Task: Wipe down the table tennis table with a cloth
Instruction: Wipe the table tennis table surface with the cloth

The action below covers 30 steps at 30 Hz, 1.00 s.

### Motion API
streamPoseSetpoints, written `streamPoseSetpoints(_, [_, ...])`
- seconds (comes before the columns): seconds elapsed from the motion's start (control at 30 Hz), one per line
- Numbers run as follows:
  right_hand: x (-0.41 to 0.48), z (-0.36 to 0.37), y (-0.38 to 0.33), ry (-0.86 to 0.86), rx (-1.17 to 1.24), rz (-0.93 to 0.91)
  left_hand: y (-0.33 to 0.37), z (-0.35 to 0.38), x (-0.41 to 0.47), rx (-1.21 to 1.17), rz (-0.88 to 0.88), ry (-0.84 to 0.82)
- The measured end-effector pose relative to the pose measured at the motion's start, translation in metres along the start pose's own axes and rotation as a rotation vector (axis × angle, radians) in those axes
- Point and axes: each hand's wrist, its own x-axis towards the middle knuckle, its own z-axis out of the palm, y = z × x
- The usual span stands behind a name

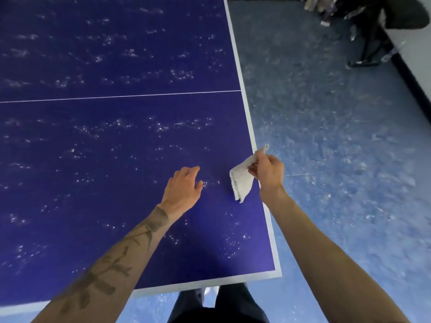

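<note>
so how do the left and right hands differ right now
The left hand is open and holds nothing; the right hand pinches a folded white cloth. The left hand is over the blue table top; the right hand is at its white right edge. Both are bare, backs toward the camera.

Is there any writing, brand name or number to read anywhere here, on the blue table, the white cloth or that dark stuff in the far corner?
No readable text anywhere.
Table tennis table: only white lines and pale specks, no logo or number.
Cloth, pinched by the right hand: plain white, no label showing.
Tattoo on the left forearm: leaf shapes, no letters.
Dark objects by the wall: too blurred to read.
</note>
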Motion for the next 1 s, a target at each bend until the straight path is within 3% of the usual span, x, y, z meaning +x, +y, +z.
streamPoseSetpoints(0.17, [0.096,0.071,-0.023,-0.112,0.08,0.091,-0.018,0.011,0.053,0.01,-0.075,-0.013])
streamPoseSetpoints(0.33, [0.168,0.114,-0.025,-0.22,-0.061,0.025,-0.025,0.021,0.107,0.037,-0.085,-0.025])
streamPoseSetpoints(0.43, [0.19,0.111,0.006,-0.207,-0.394,-0.18,-0.034,0.031,0.137,0.068,-0.074,0.003])
streamPoseSetpoints(0.57, [0.213,0.09,0.07,-0.241,-0.938,-0.701,-0.055,0.048,0.166,0.133,-0.071,0.118])
streamPoseSetpoints(0.67, [0.232,0.088,0.097,-0.248,-1.156,-0.932,-0.072,0.061,0.179,0.214,-0.029,0.235])
streamPoseSetpoints(0.77, [0.244,0.094,0.104,-0.258,-1.254,-0.978,-0.085,0.075,0.19,0.245,-0.003,0.287])
streamPoseSetpoints(1.0, [0.273,0.132,0.082,-0.094,-1.309,-0.805,-0.093,0.092,0.196,0.213,-0.004,0.382])
